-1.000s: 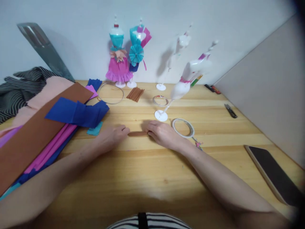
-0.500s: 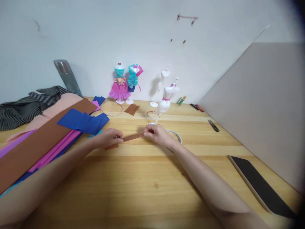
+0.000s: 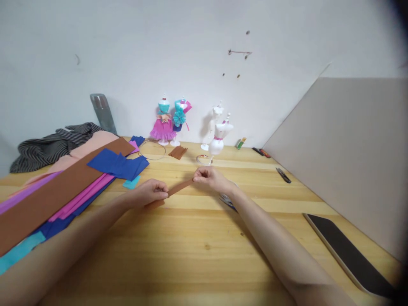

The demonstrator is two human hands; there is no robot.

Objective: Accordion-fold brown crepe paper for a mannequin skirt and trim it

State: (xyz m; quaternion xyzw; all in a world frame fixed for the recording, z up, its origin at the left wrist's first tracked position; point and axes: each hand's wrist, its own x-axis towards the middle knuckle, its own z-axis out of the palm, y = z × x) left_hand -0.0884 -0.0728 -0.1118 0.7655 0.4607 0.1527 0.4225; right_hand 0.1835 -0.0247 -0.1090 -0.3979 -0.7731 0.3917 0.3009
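Observation:
A narrow brown crepe-paper strip (image 3: 180,187) is stretched slantwise between my two hands over the wooden table. My left hand (image 3: 149,190) pinches its lower left end, while the fingers of my right hand (image 3: 208,178) close on the upper right end. Under the left hand lies another brown piece (image 3: 155,205), partly covered. Beyond the right hand stands a small white mannequin (image 3: 216,144) with a pink band at the waist. Partly behind my right wrist are scissors (image 3: 227,200), mostly hidden.
Coloured paper sheets, with a long brown one (image 3: 57,197) and a blue one (image 3: 116,163), cover the left. Two dressed mannequins (image 3: 163,127) stand by the wall near a pleated brown piece (image 3: 177,152). A tablet (image 3: 347,255) and snips (image 3: 283,175) lie right.
The view has tilted up slightly and shifted. Both hands still hold the brown strip, which now slants more steeply, its left end lower.

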